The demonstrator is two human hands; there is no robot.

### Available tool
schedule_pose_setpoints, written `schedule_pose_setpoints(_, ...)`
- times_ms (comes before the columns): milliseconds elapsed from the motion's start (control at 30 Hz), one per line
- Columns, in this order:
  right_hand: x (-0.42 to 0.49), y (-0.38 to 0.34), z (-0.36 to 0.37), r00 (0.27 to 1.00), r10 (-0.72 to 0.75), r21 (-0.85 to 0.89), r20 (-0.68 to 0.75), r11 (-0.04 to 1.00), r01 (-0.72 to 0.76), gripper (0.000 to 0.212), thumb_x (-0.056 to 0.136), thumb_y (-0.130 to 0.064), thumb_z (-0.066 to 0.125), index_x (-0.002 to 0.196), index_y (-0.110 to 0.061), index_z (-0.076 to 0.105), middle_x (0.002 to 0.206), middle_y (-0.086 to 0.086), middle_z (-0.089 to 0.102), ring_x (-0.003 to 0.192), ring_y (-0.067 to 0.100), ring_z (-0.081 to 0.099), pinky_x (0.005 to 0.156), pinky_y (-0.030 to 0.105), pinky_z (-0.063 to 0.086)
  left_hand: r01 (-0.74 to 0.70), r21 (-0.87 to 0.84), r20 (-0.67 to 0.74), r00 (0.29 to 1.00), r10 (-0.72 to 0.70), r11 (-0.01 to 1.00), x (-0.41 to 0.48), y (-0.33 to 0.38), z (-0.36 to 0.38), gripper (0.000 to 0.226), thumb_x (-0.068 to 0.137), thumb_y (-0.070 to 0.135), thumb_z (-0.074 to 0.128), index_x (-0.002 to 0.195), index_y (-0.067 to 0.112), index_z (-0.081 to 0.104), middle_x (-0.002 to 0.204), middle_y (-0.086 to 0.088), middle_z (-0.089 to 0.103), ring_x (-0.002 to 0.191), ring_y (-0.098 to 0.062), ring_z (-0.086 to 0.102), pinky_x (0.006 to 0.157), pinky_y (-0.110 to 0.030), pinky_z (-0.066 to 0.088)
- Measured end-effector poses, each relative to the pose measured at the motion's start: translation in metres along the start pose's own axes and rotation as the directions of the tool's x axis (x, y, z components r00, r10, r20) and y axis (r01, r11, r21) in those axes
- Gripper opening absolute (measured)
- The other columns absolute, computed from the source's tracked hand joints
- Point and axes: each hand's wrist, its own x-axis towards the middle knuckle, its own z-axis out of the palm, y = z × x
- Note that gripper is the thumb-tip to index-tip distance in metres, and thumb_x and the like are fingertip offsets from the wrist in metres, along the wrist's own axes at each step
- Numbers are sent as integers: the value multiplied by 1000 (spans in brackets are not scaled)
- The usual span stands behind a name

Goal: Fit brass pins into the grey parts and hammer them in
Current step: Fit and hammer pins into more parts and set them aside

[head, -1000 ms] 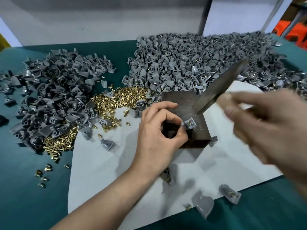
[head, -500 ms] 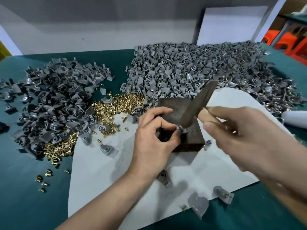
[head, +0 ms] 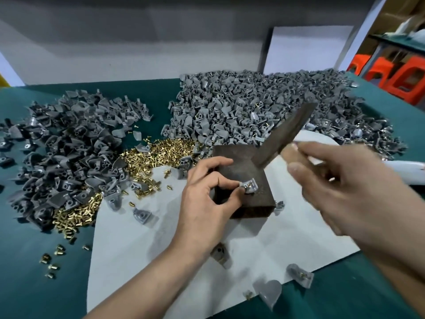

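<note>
At the middle of the white sheet (head: 161, 249) stands a dark metal block (head: 239, 166). On its top, toward the 4 o'clock corner, lies a grey part (head: 251, 187) with a brass pin (head: 248, 185) standing in it. The left hand (head: 207, 203) comes in from 7 o'clock. Its thumb and forefinger are curled and pinch the part's near-left edge, and its other fingers bend loosely over the block's left side. The right hand (head: 345, 194), blurred, sits at 3 o'clock with its fingers wrapped round the lower end of a flat dark metal bar (head: 285, 132). The bar slants up toward 1 o'clock, clear of the part. From 12 to 2 o'clock of the block spreads a big heap of grey parts (head: 253, 107), and a darker heap (head: 69, 146) lies at 9 to 10 o'clock. Loose brass pins (head: 158, 155) are piled at 10 o'clock between the two heaps, with a second spill of pins (head: 76, 217) at 8 o'clock. At 5 o'clock, by the sheet's near edge, lie a pinned part (head: 300, 275) and a heart-shaped piece (head: 269, 293). All rests on a green cloth (head: 34, 284).
</note>
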Motion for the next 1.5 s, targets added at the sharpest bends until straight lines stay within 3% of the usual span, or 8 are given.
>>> schedule_pose_setpoints(200,-2,11,3,1000,-6,-16,21,1000,6,31,87,-35,47,84,-5,56,48,8,38,33,12,28,34,22,27,-17,1,-3,1000,17,1000,0,0,-1,12,77,8,75,72,17,69,112,26,57,120,-8,49,104,-42,40)
schedule_pose_setpoints(400,-8,25,-2,983,111,390,-145,920,-46,29,82,-37,55,103,-17,58,41,-2,36,29,16,28,40,13,28,54,-44,19,998,-53,998,-1,3,-1,11,77,12,75,71,18,69,113,27,57,119,-6,49,102,-43,43)
schedule_pose_setpoints(633,-17,52,25,940,280,823,192,476,-310,37,66,-35,67,74,-1,56,51,9,39,25,14,27,37,16,30,60,-2,35,998,-60,998,-2,7,-2,16,75,14,77,65,21,67,116,29,53,121,3,44,99,-22,32)
schedule_pose_setpoints(733,-17,61,26,945,246,853,216,423,-305,54,71,-37,70,99,7,54,52,7,40,25,15,27,37,17,32,75,12,34,997,-75,997,-1,7,-2,10,72,21,74,67,18,67,116,30,52,121,5,42,102,-22,33)
schedule_pose_setpoints(867,-18,65,28,940,240,867,241,382,-320,82,57,-48,83,101,11,47,53,8,41,24,17,29,38,16,34,92,0,33,995,-92,996,-2,8,-1,10,70,28,72,67,20,67,117,31,52,121,7,41,101,-21,31)
schedule_pose_setpoints(1033,-20,70,28,937,247,862,246,387,-328,88,53,-49,84,103,13,46,52,8,42,24,17,29,39,17,35,99,6,30,995,-99,995,-2,8,-1,10,70,28,71,67,20,68,117,30,53,121,9,41,99,-17,28)
schedule_pose_setpoints(1233,-22,64,27,940,186,857,285,390,-336,68,56,-47,81,101,0,62,51,7,39,24,15,28,39,17,34,96,13,27,995,-96,995,-1,9,-2,10,71,29,69,66,21,67,117,30,53,121,10,40,99,-17,27)
schedule_pose_setpoints(1500,-24,56,27,957,208,781,202,555,-286,59,61,-57,77,99,-12,69,50,3,43,26,16,30,40,18,34,37,70,9,999,-38,997,-3,10,-1,5,78,25,61,74,23,58,114,28,52,119,-3,46,102,-40,41)
